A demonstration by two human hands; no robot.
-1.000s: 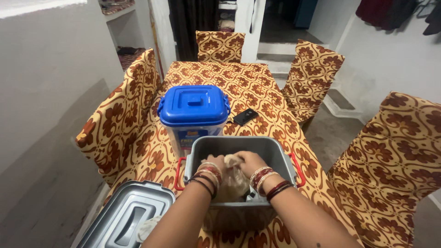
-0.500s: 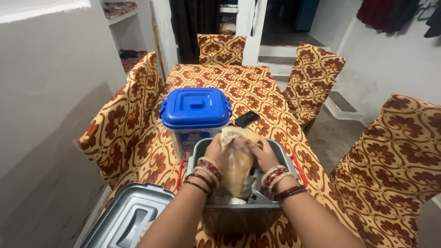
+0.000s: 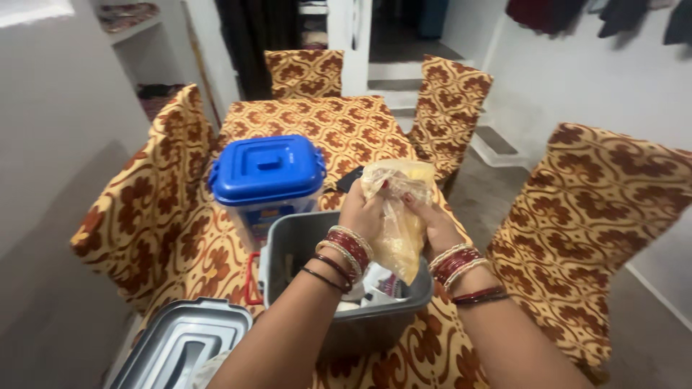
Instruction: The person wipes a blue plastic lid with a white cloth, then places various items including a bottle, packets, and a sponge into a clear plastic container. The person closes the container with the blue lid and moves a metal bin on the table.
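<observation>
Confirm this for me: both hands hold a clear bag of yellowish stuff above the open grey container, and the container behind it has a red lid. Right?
Not quite. The container behind has a blue lid, not red, as the head view shows. The rest stands: the left hand and right hand hold the clear bag above the open grey container.

Left hand (image 3: 362,210) and right hand (image 3: 430,225) raised together (bangled wrists), each grip closed.

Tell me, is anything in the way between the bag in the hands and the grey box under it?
Nothing visible. Both hands, left hand and right hand, hold the clear bag right above the open grey box. Its lid lies off to the side; only other packets show inside.
</observation>
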